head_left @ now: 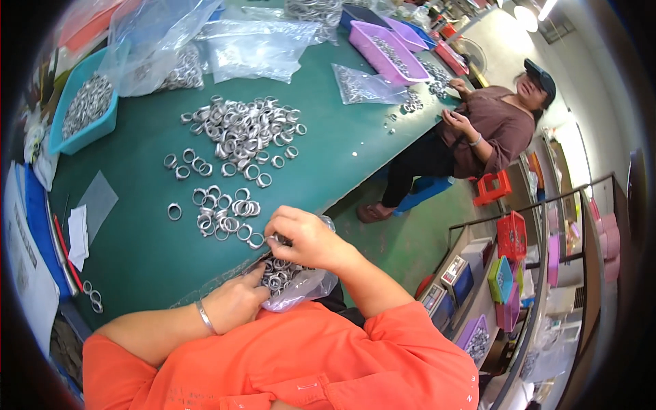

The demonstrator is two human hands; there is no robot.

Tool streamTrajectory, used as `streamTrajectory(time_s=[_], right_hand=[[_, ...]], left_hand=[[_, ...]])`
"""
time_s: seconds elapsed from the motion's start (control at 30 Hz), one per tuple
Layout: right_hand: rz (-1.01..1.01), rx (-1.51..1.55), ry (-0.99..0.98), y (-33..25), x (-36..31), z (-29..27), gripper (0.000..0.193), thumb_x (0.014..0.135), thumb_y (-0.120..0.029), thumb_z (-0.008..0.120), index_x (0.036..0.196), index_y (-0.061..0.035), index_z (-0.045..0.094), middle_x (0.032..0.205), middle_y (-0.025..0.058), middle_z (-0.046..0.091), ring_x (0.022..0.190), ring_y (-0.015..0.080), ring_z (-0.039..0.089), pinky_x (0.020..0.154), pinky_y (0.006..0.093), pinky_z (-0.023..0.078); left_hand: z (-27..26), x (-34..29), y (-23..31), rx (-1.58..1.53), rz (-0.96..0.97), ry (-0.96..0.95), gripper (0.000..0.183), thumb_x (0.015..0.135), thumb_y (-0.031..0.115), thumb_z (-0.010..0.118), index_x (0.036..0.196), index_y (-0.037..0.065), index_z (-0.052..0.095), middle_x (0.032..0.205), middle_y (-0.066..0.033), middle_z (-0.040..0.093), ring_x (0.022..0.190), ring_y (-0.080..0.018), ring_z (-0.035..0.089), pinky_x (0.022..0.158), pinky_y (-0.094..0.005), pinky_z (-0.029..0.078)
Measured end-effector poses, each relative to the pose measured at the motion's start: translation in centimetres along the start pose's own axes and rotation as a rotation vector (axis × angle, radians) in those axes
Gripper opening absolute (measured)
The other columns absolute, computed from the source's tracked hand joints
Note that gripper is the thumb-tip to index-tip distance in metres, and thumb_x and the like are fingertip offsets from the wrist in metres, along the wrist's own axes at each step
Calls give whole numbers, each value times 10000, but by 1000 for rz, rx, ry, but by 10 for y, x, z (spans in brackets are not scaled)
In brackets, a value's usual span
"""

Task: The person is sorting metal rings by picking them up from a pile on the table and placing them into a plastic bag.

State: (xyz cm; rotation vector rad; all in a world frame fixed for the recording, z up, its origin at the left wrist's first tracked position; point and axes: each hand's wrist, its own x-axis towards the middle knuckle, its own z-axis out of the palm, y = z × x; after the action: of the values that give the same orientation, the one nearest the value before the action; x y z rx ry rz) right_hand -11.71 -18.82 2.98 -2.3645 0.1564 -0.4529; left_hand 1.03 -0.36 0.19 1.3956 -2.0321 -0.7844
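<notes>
At the table's near edge, a clear plastic bag [311, 285] with metal rings [277, 279] in it sits against my front. My left hand [236, 299] has its fingers closed at the bag's left side. Over the bag's mouth is my right hand [301, 236], fingers curled together; whatever they hold is hidden. Just beyond lies a small group of loose silver rings [222, 213], with one ring [174, 211] apart to the left. A larger heap of rings [249, 126] is spread farther back on the green table [137, 225].
A teal bin [113, 123] of rings stands at the far left, beside plastic bags [256, 51]. Scissors [92, 297] lie at the left edge. Pink trays [372, 44] stand far right. A co-worker [495, 126] sits by the table's right edge, near shelves [471, 273].
</notes>
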Motion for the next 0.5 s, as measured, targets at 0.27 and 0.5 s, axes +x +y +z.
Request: streamTrajectory(time_s=[0.27,0.5], right_hand=[[151,316,-278,-5,-4,-30,121,747,8,644,865,-19,640,843,74,620,692,177,595,625,291,499],[-95,21,-57,-16,8,6,251,760,-122,735,980,-48,641,978,84,548,922,265,561,762,353,487]], left_hand=[[-1,3,2,-26,-42,9,162,736,64,608,837,-59,639,1213,-475,430,870,-480,638,793,-443,540],[0,0,4,-31,-135,-26,125,673,19,642,789,-24,655,1298,-372,451,940,-427,635,813,-401,544]])
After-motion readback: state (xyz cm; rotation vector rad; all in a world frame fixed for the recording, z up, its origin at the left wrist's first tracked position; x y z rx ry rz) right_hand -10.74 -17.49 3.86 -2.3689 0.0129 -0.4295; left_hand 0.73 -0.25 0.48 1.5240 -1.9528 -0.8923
